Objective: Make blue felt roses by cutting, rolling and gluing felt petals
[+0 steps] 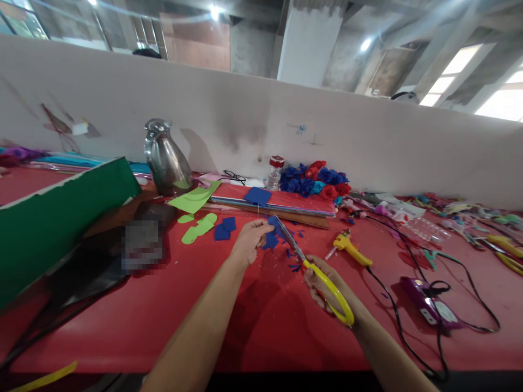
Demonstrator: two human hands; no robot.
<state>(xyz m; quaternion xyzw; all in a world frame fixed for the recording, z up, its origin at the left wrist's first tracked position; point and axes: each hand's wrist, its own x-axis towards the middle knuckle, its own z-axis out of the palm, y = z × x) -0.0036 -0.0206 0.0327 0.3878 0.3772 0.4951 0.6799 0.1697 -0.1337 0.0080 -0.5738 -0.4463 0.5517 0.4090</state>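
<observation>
My left hand point(250, 239) pinches a small piece of blue paper point(274, 222) near the middle of the red table. Yellow-handled scissors point(330, 291) are in my right hand point(321, 280), their blades pointing up and left to the edge of that blue piece. Below and beside it lie cut blue pieces point(270, 241) and small scraps. To the left of my left hand are blue squares point(223, 233) and light green rounded pieces point(198, 228). Another blue square point(257, 196) rests on a stack of coloured sheets point(302, 202) behind my hands.
A yellow glue gun point(352, 248) with a black cord and a purple power strip point(431, 305) lie on the right. A metal jug point(167, 158), a jar point(275, 171) and paper flowers point(314, 178) stand behind. A green board point(65, 223) and black bag point(85, 272) are left.
</observation>
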